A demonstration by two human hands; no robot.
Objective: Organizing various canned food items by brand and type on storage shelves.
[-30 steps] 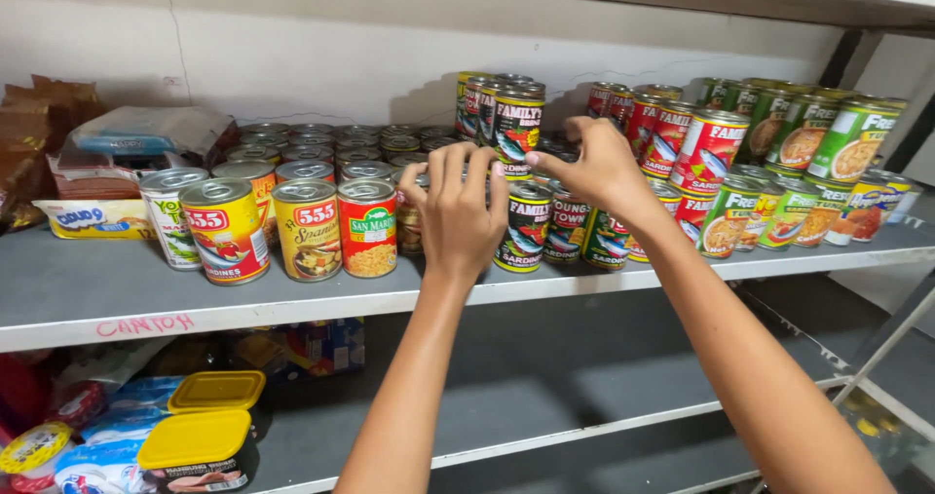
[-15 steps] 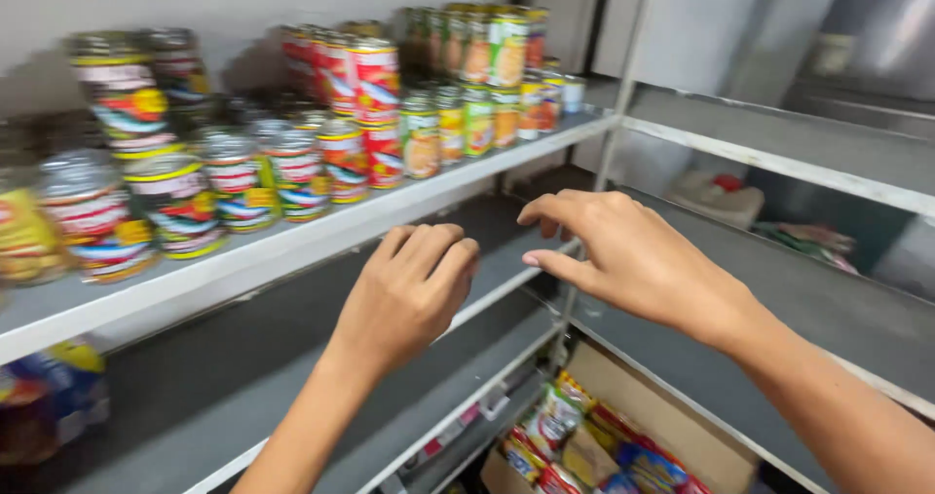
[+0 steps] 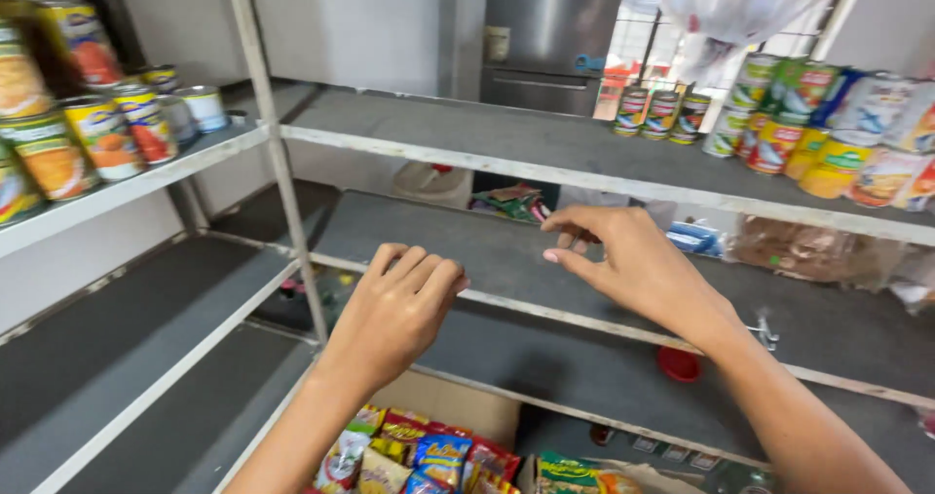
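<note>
Looked down on two bare hands held out in front of grey metal shelving, with a pale upright post (image 3: 278, 153) as landmark.

Left hand (image 3: 399, 309): hung just right of the post and lower, fingers curled loosely together, palm down, nothing gripped.

Right hand (image 3: 633, 265): floated further right of the post, fingers stretched toward it, thumb a little apart from them, nothing pinched between. Touched nothing.

Nearest thing: lower shelf (image 3: 467, 250), running right from the post behind both hands, its grey board bare there. Upper shelf (image 3: 467, 133), right of the post and higher, likewise bare near it.

Left of the post: cans (image 3: 97, 133) with yellow and red labels, stacked on a shelf at the post's mid height. Far right of the post: more cans (image 3: 828, 124), green, red and yellow, on the upper shelf, well apart from both hands. Below and right of the post: box (image 3: 419, 455) of bright snack packets, under the left wrist. Red lid (image 3: 679, 362) low, right of the post, beneath the right forearm. Steel fridge (image 3: 545, 36) behind, right of the post.

Judged for doing this well: best kept both hands clear of the post and of the shelf's front rail; best loosened the left hand's fingers before closing on anything; best approached the stacked cans gently, since one knock could topple them.
</note>
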